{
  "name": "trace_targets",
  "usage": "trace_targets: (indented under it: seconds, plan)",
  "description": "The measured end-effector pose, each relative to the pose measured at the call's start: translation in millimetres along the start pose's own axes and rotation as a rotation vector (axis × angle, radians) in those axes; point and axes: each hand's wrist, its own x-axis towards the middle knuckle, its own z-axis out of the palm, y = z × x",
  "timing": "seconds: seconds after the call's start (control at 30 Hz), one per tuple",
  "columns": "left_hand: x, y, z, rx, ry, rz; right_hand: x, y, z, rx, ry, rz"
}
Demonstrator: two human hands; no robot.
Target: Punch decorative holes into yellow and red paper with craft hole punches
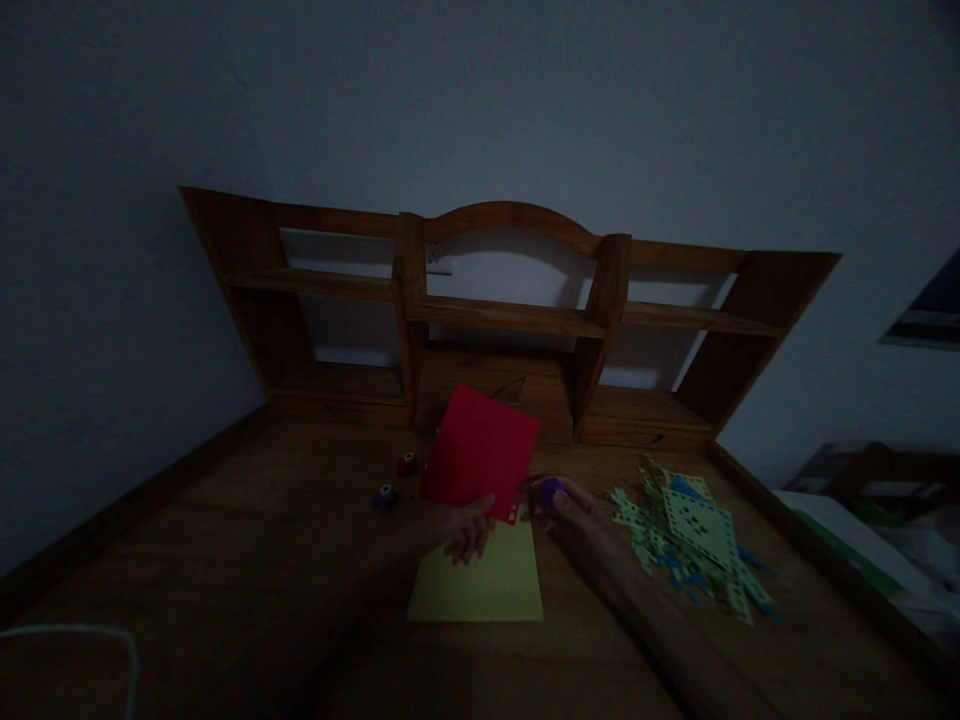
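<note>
My left hand (466,528) grips the lower edge of a red sheet of paper (482,450), thumb on top and fingers curled underneath. Small cut-outs run along the sheet's edge by its lower right corner. In my right hand (574,510) is a small purple craft punch (551,490), held just right of that corner. Whether the punch touches the sheet, I cannot tell. Beneath the red sheet a yellow sheet of paper (480,590) lies flat on the desk. Left of the red sheet are a red craft punch (407,464) and a dark blue-purple one (385,498).
A heap of punched yellow-green and blue paper pieces (701,530) covers the desk's right side. Wooden shelves (502,318) rise along the back of the wooden desk (247,560). At the lower left lies a white cable (82,629). The room is dim.
</note>
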Motion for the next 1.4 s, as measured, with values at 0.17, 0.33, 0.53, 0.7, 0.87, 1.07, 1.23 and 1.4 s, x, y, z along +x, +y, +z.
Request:
trace_targets:
  seconds: [0.17,0.33,0.53,0.7,0.87,1.07,1.23,1.4]
  plan:
    - [-4,13,13.1,0.093,0.291,0.088,6,8,-9,-0.012,0.051,0.003]
    - [-23,32,16.4,0.12,0.337,0.159,10,13,-13,-0.088,0.127,0.032]
    - [-26,35,22.4,0.133,0.389,0.19,9,12,-10,-0.192,0.081,0.023]
    - [-18,27,22.5,0.144,0.41,0.2,8,11,-10,-0.256,0.045,0.013]
    - [-18,29,23.4,0.175,0.468,0.189,7,11,-8,-0.257,0.04,0.035]
    - [-19,29,25.9,0.158,0.468,0.183,6,4,-4,-0.277,0.024,0.053]
    - [-19,28,26.2,0.144,0.454,0.176,8,8,-6,-0.284,0.038,0.026]
    - [-20,28,26.0,0.168,0.449,0.206,7,9,-5,-0.275,0.051,0.057]
